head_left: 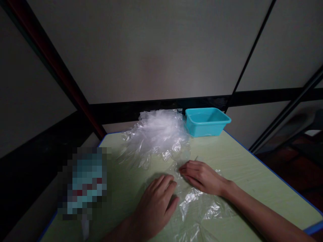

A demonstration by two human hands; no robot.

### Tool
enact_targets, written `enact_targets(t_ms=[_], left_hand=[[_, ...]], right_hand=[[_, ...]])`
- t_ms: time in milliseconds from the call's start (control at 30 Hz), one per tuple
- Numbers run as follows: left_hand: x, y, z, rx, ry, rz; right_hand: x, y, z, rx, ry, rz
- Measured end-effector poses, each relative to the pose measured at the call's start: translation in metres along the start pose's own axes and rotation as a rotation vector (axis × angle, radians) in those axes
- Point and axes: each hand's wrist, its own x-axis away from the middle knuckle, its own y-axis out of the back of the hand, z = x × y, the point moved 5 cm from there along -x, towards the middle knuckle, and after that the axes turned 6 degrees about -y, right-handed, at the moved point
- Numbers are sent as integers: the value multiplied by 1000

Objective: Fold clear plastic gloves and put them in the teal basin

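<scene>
A clear plastic bag (196,201) lies spread and wrinkled on the light green table under both my hands. My left hand (157,201) rests palm down at the bag's left side, fingers gently bent and thumb apart, gripping nothing that I can see. At the bag's upper part is my right hand (198,174), its fingers drawn together and fingertips down on the film, seemingly pinching it. Just beyond my hands sits a heap of clear plastic bags (158,131), loosely piled and shiny.
Behind and to the right stands a turquoise plastic basin (208,122) near the table's back corner. A blurred-out bluish item (87,183) is at the left edge. The table (242,158) has a blue rim and meets pale panels (161,50) at the back.
</scene>
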Motion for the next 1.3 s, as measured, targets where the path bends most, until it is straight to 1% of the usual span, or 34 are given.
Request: enact_targets(t_ms=[133,267,367,667,967,1300], left_hand=[[2,-9,5,-50,-45,17],[3,-15,9,-49,-58,78],[3,-15,10,-45,-51,100],[2,-12,8,-35,-62,104],[0,-5,3,-6,-57,82],[1,-8,5,-22,-46,101]], right_hand=[[0,-3,-2,-8,-48,38],[1,-6,-4,-3,-83,91],[2,-7,-4,7,-101,103],[5,-15,-5,113,-169,195],[5,-18,-5,136,-164,178],[6,-18,-7,151,-169,201]])
